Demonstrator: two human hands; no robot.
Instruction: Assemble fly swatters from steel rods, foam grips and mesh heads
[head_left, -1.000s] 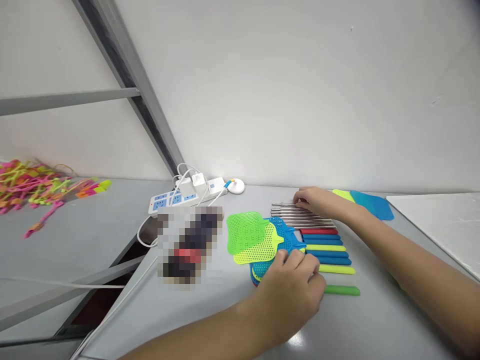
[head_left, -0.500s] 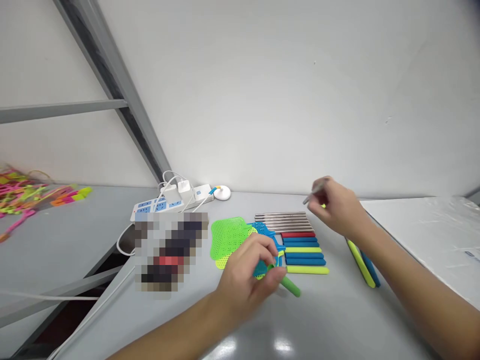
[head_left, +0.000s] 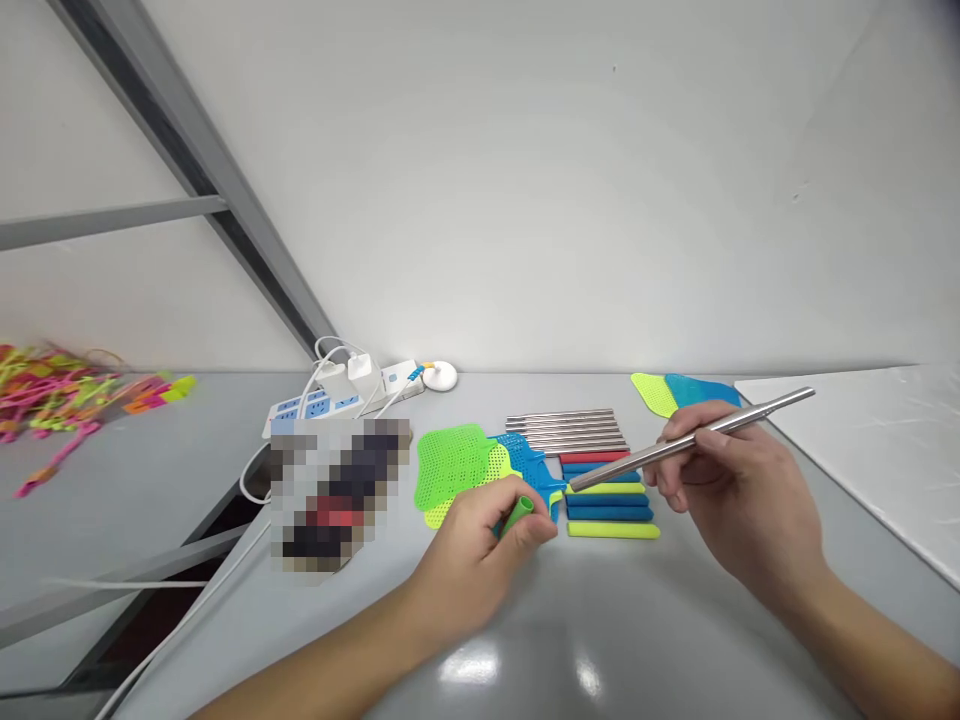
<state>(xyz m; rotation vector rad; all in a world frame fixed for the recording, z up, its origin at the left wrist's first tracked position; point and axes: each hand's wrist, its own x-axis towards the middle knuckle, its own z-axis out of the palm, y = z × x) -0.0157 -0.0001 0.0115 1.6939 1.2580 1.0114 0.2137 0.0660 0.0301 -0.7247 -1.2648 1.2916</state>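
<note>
My left hand (head_left: 487, 545) is closed round a green tube (head_left: 519, 515), whose hollow end points up between thumb and fingers. Held in my right hand (head_left: 739, 485) is a silver metal rod (head_left: 682, 445), slanting up to the right with its lower end above the coloured tubes. Beside my left hand lie fly swatter heads, among them a green one (head_left: 452, 465) and a blue one (head_left: 517, 445). Several blue, red and yellow-green tubes (head_left: 613, 530) lie in a row. Behind them rests a stack of metal rods (head_left: 566, 432).
At the back right lie a yellow-green swatter (head_left: 651, 393) and a blue swatter (head_left: 701, 390), beside a white sheet (head_left: 870, 440). A power strip (head_left: 319, 408) with white cables stands back left, near a pixelated object (head_left: 345, 505). Colourful pieces (head_left: 67, 400) are piled far left.
My right hand has come nearer, and its metal rod now shows lengthwise. The green tube in my left hand has turned from pointing down right to having its hollow end up.
</note>
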